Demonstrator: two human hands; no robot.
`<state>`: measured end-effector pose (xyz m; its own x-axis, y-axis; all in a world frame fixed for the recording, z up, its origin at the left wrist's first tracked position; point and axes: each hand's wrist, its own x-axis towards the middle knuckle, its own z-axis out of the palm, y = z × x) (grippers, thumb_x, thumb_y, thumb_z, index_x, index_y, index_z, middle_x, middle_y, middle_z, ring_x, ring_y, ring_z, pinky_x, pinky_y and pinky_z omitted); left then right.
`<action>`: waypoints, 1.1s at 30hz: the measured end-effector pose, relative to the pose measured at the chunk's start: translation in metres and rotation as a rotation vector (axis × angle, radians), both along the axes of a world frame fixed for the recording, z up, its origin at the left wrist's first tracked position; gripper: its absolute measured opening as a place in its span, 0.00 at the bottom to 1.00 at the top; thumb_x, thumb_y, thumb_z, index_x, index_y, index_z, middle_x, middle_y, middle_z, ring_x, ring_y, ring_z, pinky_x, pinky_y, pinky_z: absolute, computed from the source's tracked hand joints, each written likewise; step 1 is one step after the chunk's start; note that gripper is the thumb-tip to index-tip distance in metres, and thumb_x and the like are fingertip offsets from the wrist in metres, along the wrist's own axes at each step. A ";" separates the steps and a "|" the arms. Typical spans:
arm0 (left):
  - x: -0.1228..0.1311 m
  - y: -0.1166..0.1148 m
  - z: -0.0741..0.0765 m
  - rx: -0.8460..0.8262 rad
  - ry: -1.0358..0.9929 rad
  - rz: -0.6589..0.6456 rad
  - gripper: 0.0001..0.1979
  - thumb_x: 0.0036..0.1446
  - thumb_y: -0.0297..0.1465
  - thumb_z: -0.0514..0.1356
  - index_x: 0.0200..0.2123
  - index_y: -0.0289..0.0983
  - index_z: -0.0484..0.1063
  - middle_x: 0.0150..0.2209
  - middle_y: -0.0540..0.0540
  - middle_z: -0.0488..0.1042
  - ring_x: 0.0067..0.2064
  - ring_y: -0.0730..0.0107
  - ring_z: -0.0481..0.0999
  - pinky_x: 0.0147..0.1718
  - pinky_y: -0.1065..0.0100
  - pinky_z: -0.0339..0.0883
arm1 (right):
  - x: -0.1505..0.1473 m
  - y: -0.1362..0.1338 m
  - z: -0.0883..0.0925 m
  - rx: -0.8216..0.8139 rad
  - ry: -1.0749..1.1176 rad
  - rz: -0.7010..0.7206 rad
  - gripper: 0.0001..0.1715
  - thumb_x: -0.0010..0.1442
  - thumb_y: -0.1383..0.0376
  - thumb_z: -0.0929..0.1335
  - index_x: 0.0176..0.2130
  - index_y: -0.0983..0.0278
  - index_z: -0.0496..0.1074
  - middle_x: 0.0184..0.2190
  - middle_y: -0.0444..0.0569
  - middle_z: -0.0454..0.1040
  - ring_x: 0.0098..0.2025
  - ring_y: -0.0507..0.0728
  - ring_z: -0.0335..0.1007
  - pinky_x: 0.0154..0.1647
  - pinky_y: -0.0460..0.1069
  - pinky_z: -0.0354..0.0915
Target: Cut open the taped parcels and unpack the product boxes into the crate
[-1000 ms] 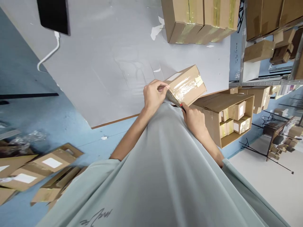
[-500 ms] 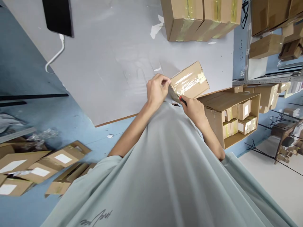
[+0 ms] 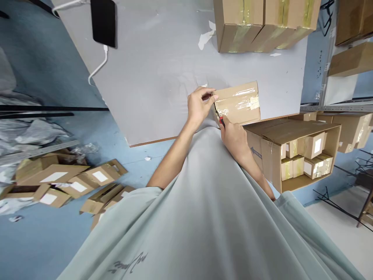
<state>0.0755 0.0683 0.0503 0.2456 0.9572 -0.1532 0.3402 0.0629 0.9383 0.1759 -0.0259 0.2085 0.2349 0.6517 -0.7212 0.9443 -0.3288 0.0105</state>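
Observation:
A small cardboard box [image 3: 237, 103] with shiny clear tape across its top lies at the table's near edge. My left hand [image 3: 199, 103] is closed on the box's left end, thumb and fingers pinching its upper corner. In my right hand [image 3: 234, 138] is a red-and-black utility knife [image 3: 222, 121]. Its tip touches the left end of the box, along the seam below my left fingers. My right fingers are wrapped round the handle and partly hide it.
Larger taped boxes [image 3: 241, 37] stand at the table's back right. A phone [image 3: 103, 23] with a white cable lies at the back left. Right of me, a big open carton [image 3: 266, 157] holds several small boxes. Opened boxes [image 3: 83, 182] lie on the floor at left.
The knife has moved up along the left end of the box, nearer my left fingers. The box has turned slightly and lies straighter. The whole view has shifted right.

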 end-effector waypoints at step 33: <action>0.071 -0.024 0.041 0.412 0.224 -0.493 0.30 0.76 0.55 0.59 0.71 0.47 0.76 0.79 0.42 0.70 0.85 0.34 0.54 0.83 0.28 0.42 | 0.131 -0.044 -0.002 0.332 -0.045 -0.324 0.39 0.83 0.53 0.61 0.84 0.61 0.61 0.48 0.59 0.90 0.47 0.70 0.88 0.53 0.57 0.74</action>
<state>0.1466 0.0447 0.0912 0.6727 0.7328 0.1021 0.4262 -0.4966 0.7561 0.3064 -0.0701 0.2062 0.4906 0.7334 -0.4706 0.7937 -0.5990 -0.1061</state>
